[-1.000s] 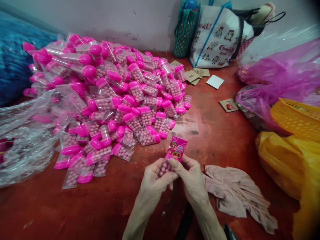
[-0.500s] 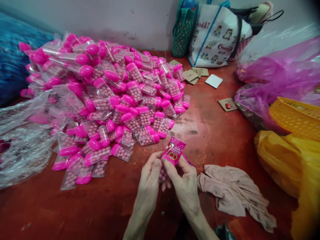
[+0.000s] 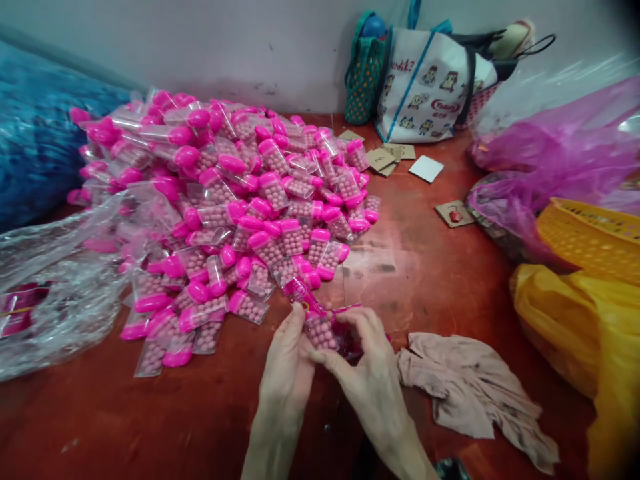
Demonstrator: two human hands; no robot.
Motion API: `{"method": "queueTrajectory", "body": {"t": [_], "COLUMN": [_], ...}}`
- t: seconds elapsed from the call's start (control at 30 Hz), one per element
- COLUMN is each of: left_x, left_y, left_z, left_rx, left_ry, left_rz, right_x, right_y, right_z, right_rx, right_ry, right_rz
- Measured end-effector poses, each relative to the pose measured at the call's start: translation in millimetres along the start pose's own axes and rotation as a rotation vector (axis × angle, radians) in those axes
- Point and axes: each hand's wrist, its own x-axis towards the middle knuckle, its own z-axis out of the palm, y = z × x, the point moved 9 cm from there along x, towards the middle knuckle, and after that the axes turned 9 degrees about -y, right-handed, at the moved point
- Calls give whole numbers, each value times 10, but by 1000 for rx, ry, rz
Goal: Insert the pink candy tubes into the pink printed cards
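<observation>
A small clear candy container (image 3: 320, 331) filled with pink beads is held between both hands just above the red desk (image 3: 430, 267). The left hand (image 3: 285, 363) is closed on it from the left side, thumb pressed near its upper end, and the right hand (image 3: 367, 373) is closed on it from the right, its fingers (image 3: 363, 320) curled over the top. A pink printed label (image 3: 303, 295) is seen at the container's far end, partly wrapped over it and bent; how far it is stuck down cannot be told.

Just beyond the fingers and to their left, a large heap of pink-capped containers (image 3: 235, 200) is piled on the desk. Crumpled clear plastic (image 3: 55, 293) is spread far to the left of the hands. A beige cloth (image 3: 470, 393) lies just right of the right hand. Farther right, a yellow bag (image 3: 580, 320), a yellow basket (image 3: 595, 233) and pink plastic sheeting (image 3: 560, 153) are found. Small cardboard pieces (image 3: 395, 157) and a printed tote bag (image 3: 430, 87) are placed well beyond the fingers, by the wall.
</observation>
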Motion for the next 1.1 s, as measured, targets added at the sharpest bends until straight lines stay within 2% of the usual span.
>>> {"method": "queueTrajectory", "body": {"t": [0.1,0.2,0.3,0.47,0.6,0.77,0.93,1.1], "left_x": [-9,-52,-109,-217,-240,-184,-142,-161], "left_y": [102,218,222,137,32,149,210,89], "left_z": [-11,53,137,141,140,152,129,95], "left_rx": [-21,21,108,153,163,119,178,199], "left_ry": [26,-41,-103,-59,-89,-152,-110,-87], "left_rz": [91,193,178,166,119,136,135,100], "right_x": [-46,-68,-98,-157,-146,-108,-121,-159], "right_y": [26,-19,-61,2,35,-10,-1,80], "right_z": [190,262,255,280,259,306,323,357], "right_rx": [66,142,183,267,323,296,274,366], "right_ry": [-103,-144,-144,-164,-146,-220,-211,-209], "right_rz": [33,-23,-67,-8,9,14,30,99]}}
